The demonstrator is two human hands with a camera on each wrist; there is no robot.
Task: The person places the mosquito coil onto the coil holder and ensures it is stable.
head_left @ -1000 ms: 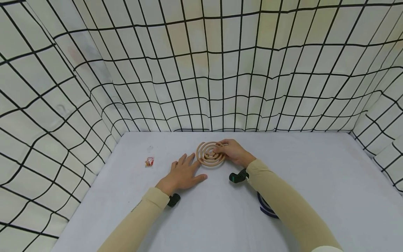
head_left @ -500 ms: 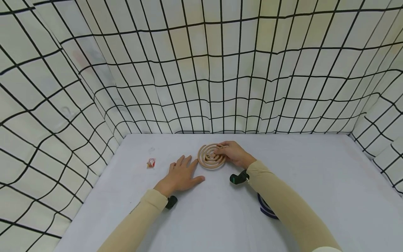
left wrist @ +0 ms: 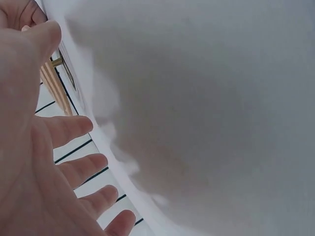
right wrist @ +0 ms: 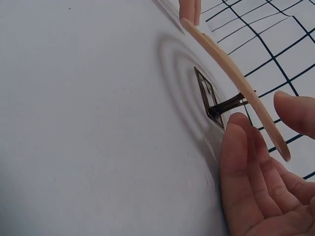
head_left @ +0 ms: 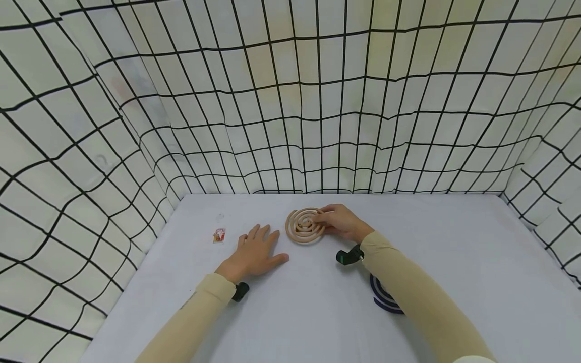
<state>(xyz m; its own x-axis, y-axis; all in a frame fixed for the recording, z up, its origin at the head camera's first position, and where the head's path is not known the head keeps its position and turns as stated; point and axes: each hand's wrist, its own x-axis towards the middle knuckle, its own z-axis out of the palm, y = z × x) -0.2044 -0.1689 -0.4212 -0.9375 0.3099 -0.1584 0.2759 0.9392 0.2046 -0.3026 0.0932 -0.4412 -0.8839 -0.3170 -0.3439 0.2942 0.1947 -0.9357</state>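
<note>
A tan mosquito coil (head_left: pixel 294 237) sits level on a small metal stand (right wrist: pixel 227 104), raised above the white table. The stand has a thin square frame base and a short upright post. My right hand (head_left: pixel 343 222) is at the coil's right edge. In the right wrist view its thumb (right wrist: pixel 295 114) is above the coil and its fingers (right wrist: pixel 235 157) are below, with a gap showing between thumb and coil. My left hand (head_left: pixel 254 254) is just left of the coil, fingers spread and holding nothing; in its wrist view the palm and fingers (left wrist: pixel 71 129) show.
A second, dark blue coil (head_left: pixel 385 301) lies on the table (head_left: pixel 308 312), partly hidden under my right sleeve. To the left is a small red and white packet (head_left: pixel 219 235). Black netting (head_left: pixel 321 133) over white walls surrounds the table's back and sides.
My left hand has drawn back left from the coil's edge. My right hand has shifted slightly right, its thumb coming away from the coil's middle. The coil stays in place.
</note>
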